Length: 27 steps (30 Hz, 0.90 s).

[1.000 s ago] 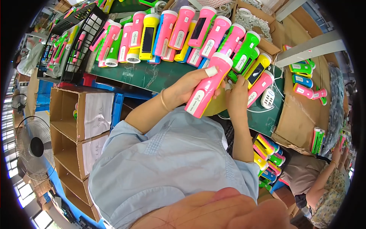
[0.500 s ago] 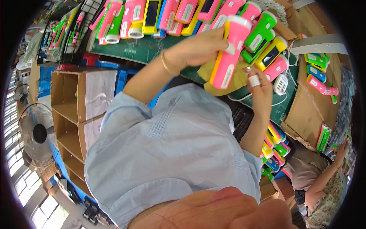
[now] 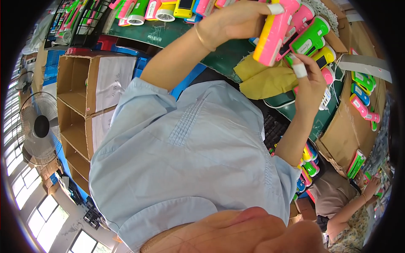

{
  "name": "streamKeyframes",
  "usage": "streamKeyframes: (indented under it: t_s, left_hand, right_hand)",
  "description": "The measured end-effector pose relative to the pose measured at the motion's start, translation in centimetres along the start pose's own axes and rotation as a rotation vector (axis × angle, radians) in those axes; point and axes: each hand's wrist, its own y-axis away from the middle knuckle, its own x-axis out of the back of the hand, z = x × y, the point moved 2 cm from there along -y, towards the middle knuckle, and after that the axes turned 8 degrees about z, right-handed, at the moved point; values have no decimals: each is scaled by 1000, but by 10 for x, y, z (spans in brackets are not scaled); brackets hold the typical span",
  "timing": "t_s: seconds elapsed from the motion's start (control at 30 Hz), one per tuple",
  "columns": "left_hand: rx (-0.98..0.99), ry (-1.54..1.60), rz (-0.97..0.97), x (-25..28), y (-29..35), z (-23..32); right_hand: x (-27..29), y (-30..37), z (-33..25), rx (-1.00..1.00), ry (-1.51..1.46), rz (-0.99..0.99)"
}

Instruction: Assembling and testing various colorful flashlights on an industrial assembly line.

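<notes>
My left hand (image 3: 240, 22) is closed around a pink and yellow flashlight (image 3: 273, 40), held tilted above the green tabletop; white tape wraps its thumb. Just right of the flashlight's lower end is my right hand (image 3: 313, 86), its thumb and index finger brought together, with white tape around one finger. Whatever lies in that pinch is too small to make out. A yellow-olive cloth (image 3: 263, 80) lies on the table below the held flashlight. Behind my right hand rests a green flashlight (image 3: 310, 39) among other pink and yellow ones.
Flashlights line the table's (image 3: 158, 36) far side. A white plug block (image 3: 325, 101) with a cable sits beyond my right wrist. Cardboard compartments (image 3: 72, 84) and a fan (image 3: 41, 125) stand at left. Flashlights lie on cardboard (image 3: 344, 130) at right, where another person (image 3: 352, 215) works.
The view has shifted. My left hand has carried the flashlight up and right in the picture. My right hand has moved up and right too, its fingers now by the flashlight's lower end.
</notes>
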Motion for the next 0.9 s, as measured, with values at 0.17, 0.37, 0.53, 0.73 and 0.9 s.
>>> streamKeyframes:
  t_s: [0.17,0.37,0.53,0.73,0.9]
  left_hand:
    - [-51,-148,121,-6,4,-25]
    - [-283,-400,244,-16,8,-14]
    - [-245,-388,171,-27,2,-21]
    - [-119,-89,21,-18,12,-25]
    - [-119,435,-94,-23,4,-34]
  right_hand:
    - [-21,1,-13,686,638,105]
    - [-4,0,-13,288,253,-141]
    - [-12,-1,-17,678,480,66]
    - [-2,20,-39,288,70,-686]
    - [-17,38,-18,902,387,-301]
